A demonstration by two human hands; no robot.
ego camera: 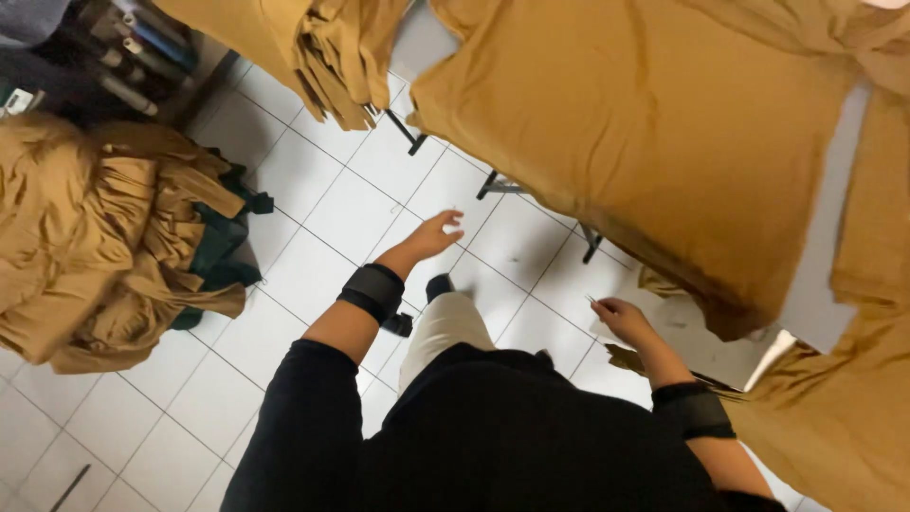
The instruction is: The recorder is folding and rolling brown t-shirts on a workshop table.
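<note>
The left hand (431, 237) is held open and empty over the tiled floor (313, 218), while the right hand (621, 318) is pinched narrow on a small thin tool (591, 301), possibly snips, just below the mustard fabric (654, 142) spread on the worktop (834, 265). The overhanging fabric edge could be snagged or dragged off by the tool hand, and the stacked pieces (336, 57) look prone to sliding. The tool's kind cannot be made out; the fabric heap (85, 246) and worktop are cut off.

Black top, black wristbands (373, 290), beige trousers (444, 327), black shoes (438, 284).
</note>
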